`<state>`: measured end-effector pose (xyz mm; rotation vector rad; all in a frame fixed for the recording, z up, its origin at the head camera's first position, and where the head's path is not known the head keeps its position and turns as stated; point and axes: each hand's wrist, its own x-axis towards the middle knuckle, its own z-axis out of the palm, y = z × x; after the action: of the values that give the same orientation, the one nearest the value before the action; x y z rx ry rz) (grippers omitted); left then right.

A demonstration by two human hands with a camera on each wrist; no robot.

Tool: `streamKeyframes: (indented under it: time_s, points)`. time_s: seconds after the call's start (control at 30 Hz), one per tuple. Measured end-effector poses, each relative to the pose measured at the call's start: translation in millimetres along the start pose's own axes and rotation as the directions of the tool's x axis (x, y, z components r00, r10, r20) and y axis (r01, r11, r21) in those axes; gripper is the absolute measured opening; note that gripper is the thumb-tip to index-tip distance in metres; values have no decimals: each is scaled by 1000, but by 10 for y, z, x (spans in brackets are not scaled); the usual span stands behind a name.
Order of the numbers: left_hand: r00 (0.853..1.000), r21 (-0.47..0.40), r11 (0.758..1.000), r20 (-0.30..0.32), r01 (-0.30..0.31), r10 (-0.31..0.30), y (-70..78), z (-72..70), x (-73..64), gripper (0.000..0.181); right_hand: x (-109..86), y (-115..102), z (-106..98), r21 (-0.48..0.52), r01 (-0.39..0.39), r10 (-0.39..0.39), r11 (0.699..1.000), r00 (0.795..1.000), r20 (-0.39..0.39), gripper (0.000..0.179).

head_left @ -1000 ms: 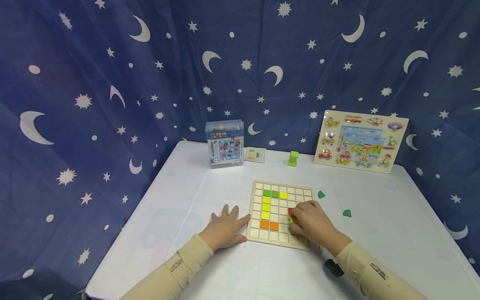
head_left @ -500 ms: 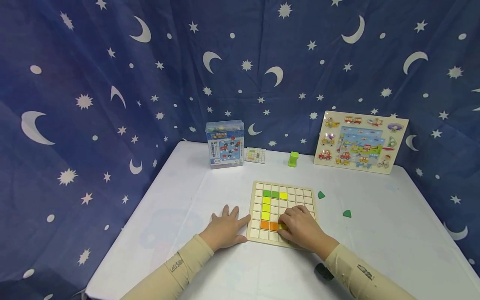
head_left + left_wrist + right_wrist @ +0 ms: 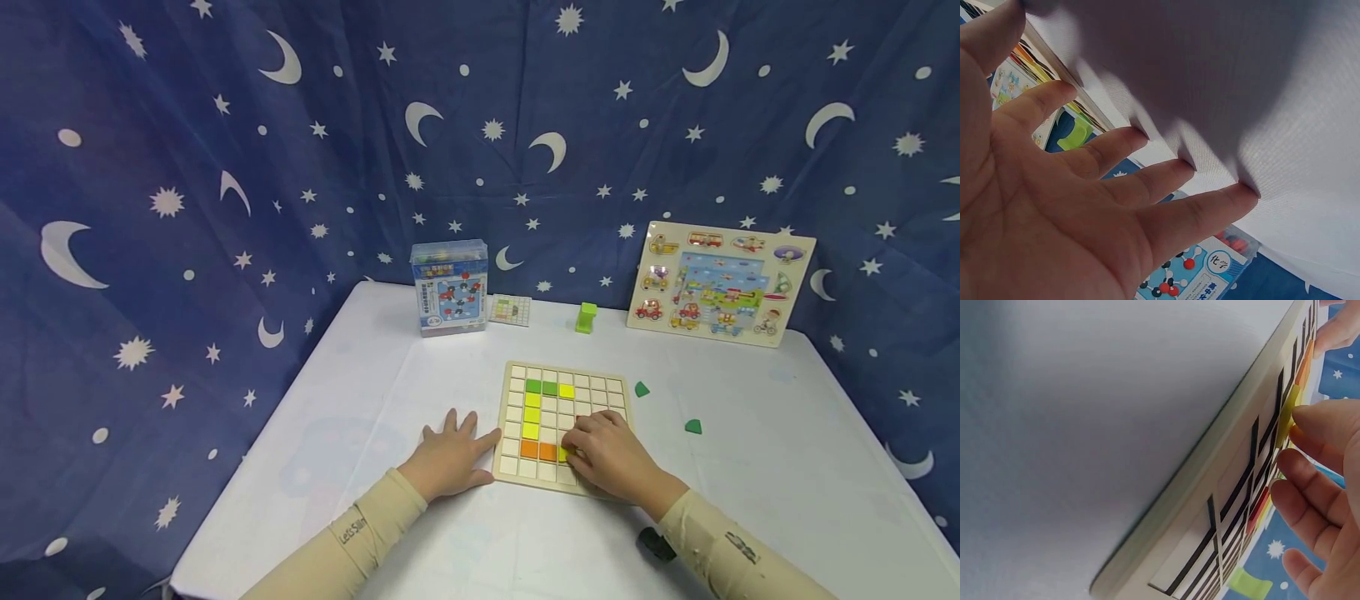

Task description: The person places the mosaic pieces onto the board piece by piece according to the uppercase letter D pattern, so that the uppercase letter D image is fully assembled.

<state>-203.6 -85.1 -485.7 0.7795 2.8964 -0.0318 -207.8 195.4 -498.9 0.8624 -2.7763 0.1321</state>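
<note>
The wooden grid board [image 3: 525, 478] lies on the white table with green, yellow and orange square tiles in its left part. My left hand [image 3: 448, 460] rests on the cloth with fingers spread, its index fingertip right at the board's left edge. Over the board's lower right, my right hand [image 3: 613, 452] has curled fingers. Its thumb and index finger are at a yellow tile [image 3: 1287, 415], beside the orange tile [image 3: 547, 452]. The other right fingers hang just off the board, near a red tile [image 3: 1258, 509]. The right hand hides part of the grid in the head view.
Two green quarter-round pieces [image 3: 693, 427] lie right of the board. Behind it stand a boxed molecule set [image 3: 452, 292], a pattern card [image 3: 511, 310], a lime-green block [image 3: 586, 317] and a picture puzzle [image 3: 720, 283]. A dark object [image 3: 656, 545] shows by the right wrist.
My right hand carried the yellow tile leftward across the board to beside the orange tiles, then shifted slightly right, uncovering some red. My left hand stays put.
</note>
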Motion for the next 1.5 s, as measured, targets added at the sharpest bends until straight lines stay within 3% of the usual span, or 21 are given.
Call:
streamKeyframes:
  time_s: [0.6,0.77,0.9,1.0,1.1,1.2,1.5]
  points:
    - [1000,4,1000,19,10,-10,11,-16,-1,69,-18,39,-12,16,-58,58,998,998,17,19]
    - [1000,-7,1000,19,9,-9,14,-19,-5,70,-110,272,-99,2,-110,110,994,994,14,22]
    - [1000,-9,1000,13,7,-7,14,-16,-6,69,-227,634,-184,-42,-168,170,985,985,26,20]
    - [1000,-6,1000,11,8,-8,11,-15,-3,69,-339,946,-247,-87,-261,268,961,960,80,19]
    - [1000,-6,1000,14,11,-11,7,-7,3,69,-461,1206,-307,-117,-363,379,924,907,182,22]
    - [1000,-4,1000,15,10,-10,2,3,11,70,-559,1373,-319,-117,-426,442,897,860,255,27]
    - [1000,-7,1000,16,5,-5,2,-4,15,70,-576,1393,-302,-53,-501,488,864,806,334,42]
